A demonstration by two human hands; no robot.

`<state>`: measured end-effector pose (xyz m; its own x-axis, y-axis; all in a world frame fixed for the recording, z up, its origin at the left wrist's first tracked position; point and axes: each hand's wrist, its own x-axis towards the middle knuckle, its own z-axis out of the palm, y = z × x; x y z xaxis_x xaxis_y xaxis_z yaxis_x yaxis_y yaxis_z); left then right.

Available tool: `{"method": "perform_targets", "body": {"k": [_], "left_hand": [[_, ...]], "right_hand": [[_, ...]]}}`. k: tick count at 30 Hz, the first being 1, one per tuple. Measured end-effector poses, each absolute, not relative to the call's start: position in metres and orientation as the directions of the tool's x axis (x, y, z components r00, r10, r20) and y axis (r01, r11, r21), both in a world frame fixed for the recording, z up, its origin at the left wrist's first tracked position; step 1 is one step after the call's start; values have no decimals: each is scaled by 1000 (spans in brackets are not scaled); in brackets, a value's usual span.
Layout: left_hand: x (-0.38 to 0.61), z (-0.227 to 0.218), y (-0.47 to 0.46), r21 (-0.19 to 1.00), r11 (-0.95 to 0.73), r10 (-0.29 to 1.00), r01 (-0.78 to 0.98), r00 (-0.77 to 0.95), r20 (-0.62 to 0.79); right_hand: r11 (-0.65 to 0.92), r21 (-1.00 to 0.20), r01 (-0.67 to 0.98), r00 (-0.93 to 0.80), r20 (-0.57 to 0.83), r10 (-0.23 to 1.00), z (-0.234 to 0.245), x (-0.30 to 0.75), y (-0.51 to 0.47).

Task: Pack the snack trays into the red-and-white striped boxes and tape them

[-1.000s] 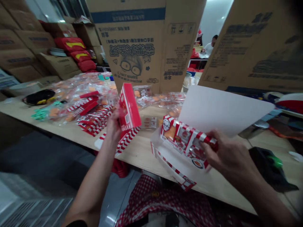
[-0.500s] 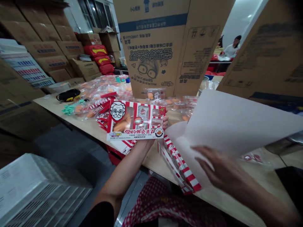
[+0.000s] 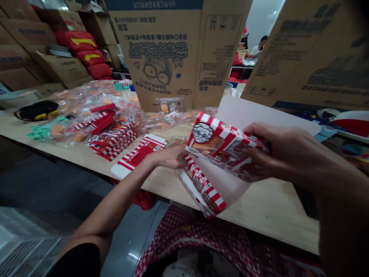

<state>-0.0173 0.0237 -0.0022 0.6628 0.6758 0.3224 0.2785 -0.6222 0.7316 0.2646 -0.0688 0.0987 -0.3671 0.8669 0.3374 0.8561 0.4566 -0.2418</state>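
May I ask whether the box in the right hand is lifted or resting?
Lifted: the right hand grips the red-and-white striped box above the wooden table.

You had a pale wooden table [image 3: 273, 215] before you, above a grey floor [image 3: 52, 184]. Tall cardboard cartons [image 3: 161, 38] stood along its far side, with stacked boxes [image 3: 62, 67] leftward.

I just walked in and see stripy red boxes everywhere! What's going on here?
A person is working at a wooden table. Their right hand holds a red-and-white striped box with a cartoon face, over an open striped carton with a raised white flap. Their left hand reaches to the box's left end. More striped boxes lie stacked on the left, beside clear bags of small orange pieces. Tall cardboard cartons stand behind.
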Motion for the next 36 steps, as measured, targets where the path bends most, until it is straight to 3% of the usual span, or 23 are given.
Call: {"method": "perform_targets", "body": {"k": [3, 5, 9, 11, 16, 19, 22, 25, 26, 27, 29, 31, 34, 36], "left_hand": [[-25, -8, 27, 552, -748, 500, 369, 860, 103], [-26, -17, 26, 491, -777, 482, 394, 874, 62], [-26, -27, 11, 537, -759, 491, 369, 866, 98], [-27, -28, 0, 552, -745, 512, 375, 851, 113], [-32, -28, -21, 591, -755, 471, 283, 862, 189], [-33, -29, -28, 605, -746, 504, 280, 831, 236], [-34, -37, -44, 634, -695, 653, 338, 666, 361], [-33, -64, -77, 676, -617, 766, 402, 110, 634], [-32, -76, -91, 705, -580, 759, 407, -42, 649], [-29, -89, -105, 735, -540, 778, 411, -89, 622], [-21, -112, -131, 760, -498, 863, 419, 147, 484], [-9, -129, -147, 732, -506, 845, 456, 429, 317], [8, -141, -152, 688, -466, 835, 557, 535, 133], [18, -142, -147, 680, -396, 869, 617, 492, 60]], "right_hand": [[257, -193, 947, -210, 231, 950, 84, 275, -72], [212, -145, 966, -179, 212, 961, 83, 269, -70], [205, 29, 978, -206, 239, 949, 93, 250, -65], [231, 87, 969, -244, 190, 951, 93, 245, -64], [378, 88, 922, -378, -13, 926, 74, 232, -63], [390, 118, 913, -391, -17, 920, 77, 216, -66], [357, 105, 928, -367, 93, 926, 89, 203, -67], [353, 88, 932, -359, 79, 930, 86, 202, -68], [364, 78, 928, -368, 41, 929, 79, 204, -69], [373, 64, 926, -374, 3, 928, 70, 207, -69], [365, 26, 931, -364, -44, 930, 49, 212, -69], [363, -46, 931, -366, -100, 925, 28, 217, -65], [409, -324, 853, -514, -383, 768, 5, 222, -48], [283, -543, 790, -581, -518, 628, -5, 225, -32]]}}
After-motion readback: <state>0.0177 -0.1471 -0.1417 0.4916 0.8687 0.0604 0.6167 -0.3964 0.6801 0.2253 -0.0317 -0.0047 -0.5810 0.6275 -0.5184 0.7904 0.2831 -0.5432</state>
